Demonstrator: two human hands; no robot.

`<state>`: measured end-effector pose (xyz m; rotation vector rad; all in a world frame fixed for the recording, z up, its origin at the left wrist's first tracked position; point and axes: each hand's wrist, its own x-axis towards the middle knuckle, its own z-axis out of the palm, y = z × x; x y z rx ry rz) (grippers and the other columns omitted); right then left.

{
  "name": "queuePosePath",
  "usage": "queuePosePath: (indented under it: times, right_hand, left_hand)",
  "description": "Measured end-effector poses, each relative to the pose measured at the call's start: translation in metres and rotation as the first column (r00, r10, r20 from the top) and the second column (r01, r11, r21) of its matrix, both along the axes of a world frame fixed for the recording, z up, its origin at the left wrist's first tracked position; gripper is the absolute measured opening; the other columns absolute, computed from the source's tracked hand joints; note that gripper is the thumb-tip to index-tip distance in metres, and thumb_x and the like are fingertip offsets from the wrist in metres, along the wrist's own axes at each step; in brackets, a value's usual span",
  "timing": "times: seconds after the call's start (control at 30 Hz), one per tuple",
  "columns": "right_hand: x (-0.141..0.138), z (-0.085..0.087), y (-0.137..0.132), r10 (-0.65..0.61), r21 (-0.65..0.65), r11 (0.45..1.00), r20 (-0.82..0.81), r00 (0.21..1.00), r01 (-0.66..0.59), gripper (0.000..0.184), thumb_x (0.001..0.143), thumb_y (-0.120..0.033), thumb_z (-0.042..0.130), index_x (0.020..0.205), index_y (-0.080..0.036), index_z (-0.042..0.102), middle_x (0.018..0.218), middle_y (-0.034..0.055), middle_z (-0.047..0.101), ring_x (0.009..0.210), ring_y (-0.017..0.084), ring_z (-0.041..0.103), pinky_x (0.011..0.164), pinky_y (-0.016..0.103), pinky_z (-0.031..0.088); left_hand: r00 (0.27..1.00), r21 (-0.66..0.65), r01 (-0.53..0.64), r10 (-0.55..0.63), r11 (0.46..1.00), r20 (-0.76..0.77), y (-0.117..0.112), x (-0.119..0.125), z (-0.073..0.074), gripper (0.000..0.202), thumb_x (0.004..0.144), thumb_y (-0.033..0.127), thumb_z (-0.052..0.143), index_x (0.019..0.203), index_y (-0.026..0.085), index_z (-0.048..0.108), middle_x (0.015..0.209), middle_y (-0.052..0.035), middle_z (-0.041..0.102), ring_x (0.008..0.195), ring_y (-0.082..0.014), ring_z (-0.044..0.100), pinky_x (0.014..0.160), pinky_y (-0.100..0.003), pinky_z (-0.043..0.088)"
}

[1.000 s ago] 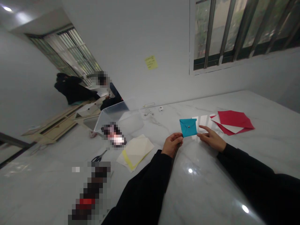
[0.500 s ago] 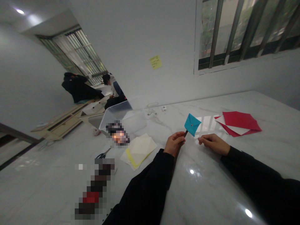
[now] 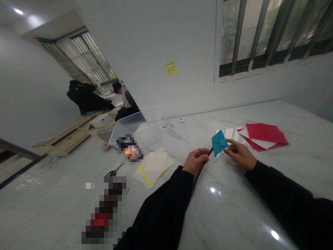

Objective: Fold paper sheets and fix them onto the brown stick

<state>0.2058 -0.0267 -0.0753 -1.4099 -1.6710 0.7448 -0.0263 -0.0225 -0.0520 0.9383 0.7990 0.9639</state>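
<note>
My left hand is closed around a thin brown stick, its thumb and fingers pinching the upper part. A blue paper pinwheel sits at the stick's top, with a small pin head at its middle. At its right edge is my right hand, index finger stretched out and thumb apart from it. The fingertip meets or nearly touches the paper; I cannot tell which.
Red and white paper sheets lie at the right. White and yellow sheets, scissors and a clear plastic bin are to the left. A cable lies near the wall. Two people are in the background.
The pinwheel has tilted and shifted a little to the right and down. My right hand has come up to its edge, and its index finger has stretched out.
</note>
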Motion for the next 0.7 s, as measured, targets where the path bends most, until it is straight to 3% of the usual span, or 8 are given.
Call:
queuePosePath:
  times: [0.07, 0.23, 0.27, 0.33, 0.4, 0.47, 0.6, 0.7]
  right_hand:
    - [-0.001, -0.001, 0.0, -0.01, -0.025, 1.0, 0.02, 1.0, 0.011, 0.053, 0.083, -0.047, 0.059, 0.127, -0.019, 0.054, 0.07, 0.0014, 0.065, 0.056, 0.017, 0.058, 0.055, 0.029, 0.046]
    - [-0.002, 0.005, -0.002, -0.057, -0.039, 0.998, -0.031, 0.998, 0.055, 0.07, 0.082, -0.048, 0.059, 0.142, -0.018, 0.041, 0.07, -0.0004, 0.066, 0.056, 0.016, 0.058, 0.058, 0.029, 0.046]
    - [-0.002, 0.007, -0.003, -0.023, -0.066, 0.998, -0.004, 1.0, 0.022, 0.062, 0.083, -0.05, 0.058, 0.135, -0.017, 0.051, 0.068, 0.0, 0.066, 0.056, 0.016, 0.058, 0.057, 0.028, 0.045]
    - [-0.003, 0.011, -0.005, 0.104, -0.166, 0.982, 0.087, 0.991, -0.089, 0.046, 0.083, -0.055, 0.055, 0.101, -0.016, 0.072, 0.061, 0.0014, 0.064, 0.055, 0.016, 0.056, 0.055, 0.027, 0.041]
    - [-0.005, 0.013, -0.006, 0.211, -0.248, 0.954, 0.153, 0.965, -0.17, 0.05, 0.085, -0.058, 0.051, 0.07, -0.016, 0.073, 0.054, 0.002, 0.06, 0.052, 0.015, 0.054, 0.053, 0.027, 0.038]
    - [-0.006, 0.013, -0.007, 0.234, -0.254, 0.949, 0.164, 0.958, -0.188, 0.052, 0.085, -0.059, 0.05, 0.064, -0.017, 0.071, 0.052, 0.0013, 0.059, 0.051, 0.014, 0.053, 0.053, 0.027, 0.036]
    - [-0.007, 0.009, -0.006, 0.179, -0.203, 0.966, 0.092, 0.98, -0.157, 0.042, 0.085, -0.054, 0.052, 0.08, -0.018, 0.072, 0.056, -0.0002, 0.061, 0.054, 0.014, 0.055, 0.055, 0.026, 0.038]
    - [-0.005, 0.007, -0.004, 0.074, -0.152, 0.986, 0.001, 0.997, -0.073, 0.044, 0.083, -0.051, 0.056, 0.111, -0.018, 0.066, 0.056, -0.0027, 0.059, 0.052, 0.014, 0.054, 0.053, 0.025, 0.038]
  left_hand:
    - [1.0, -0.004, -0.009, 0.009, 1.0, 0.015, 0.0, -0.001, 0.001, 0.033, 0.057, 0.019, 0.081, 0.088, 0.013, 0.071, 0.082, -0.0037, 0.067, 0.064, -0.0103, 0.057, 0.064, -0.026, 0.041]
    - [0.999, 0.001, -0.05, 0.05, 0.999, 0.007, 0.001, -0.001, 0.002, 0.033, 0.057, 0.018, 0.08, 0.088, 0.013, 0.07, 0.079, -0.0031, 0.067, 0.063, -0.0098, 0.057, 0.063, -0.025, 0.041]
    - [0.998, 0.004, -0.066, 0.066, 0.998, 0.001, 0.002, -0.002, 0.001, 0.033, 0.057, 0.018, 0.08, 0.088, 0.013, 0.07, 0.079, -0.0027, 0.067, 0.063, -0.0094, 0.056, 0.063, -0.024, 0.041]
    - [0.993, 0.01, -0.121, 0.121, 0.993, -0.015, 0.004, -0.002, 0.001, 0.032, 0.058, 0.019, 0.079, 0.088, 0.013, 0.07, 0.075, -0.0016, 0.066, 0.062, -0.0088, 0.056, 0.062, -0.023, 0.041]
    - [0.982, 0.013, -0.184, 0.185, 0.983, -0.03, 0.006, -0.003, 0.0, 0.031, 0.059, 0.02, 0.078, 0.088, 0.014, 0.069, 0.071, -0.0006, 0.065, 0.062, -0.0087, 0.056, 0.063, -0.023, 0.041]
    - [0.975, 0.017, -0.218, 0.218, 0.976, -0.039, 0.008, -0.004, 0.0, 0.031, 0.059, 0.021, 0.077, 0.088, 0.014, 0.068, 0.069, -0.0001, 0.064, 0.062, -0.0087, 0.056, 0.062, -0.022, 0.042]
    - [0.977, 0.013, -0.207, 0.207, 0.978, -0.041, 0.008, -0.004, 0.002, 0.031, 0.058, 0.021, 0.078, 0.087, 0.014, 0.068, 0.068, 0.0002, 0.064, 0.061, -0.0089, 0.056, 0.061, -0.022, 0.042]
    - [0.981, 0.005, -0.186, 0.186, 0.982, -0.05, 0.006, -0.003, 0.004, 0.031, 0.057, 0.021, 0.078, 0.086, 0.014, 0.067, 0.068, 0.0, 0.064, 0.06, -0.0088, 0.055, 0.061, -0.022, 0.041]
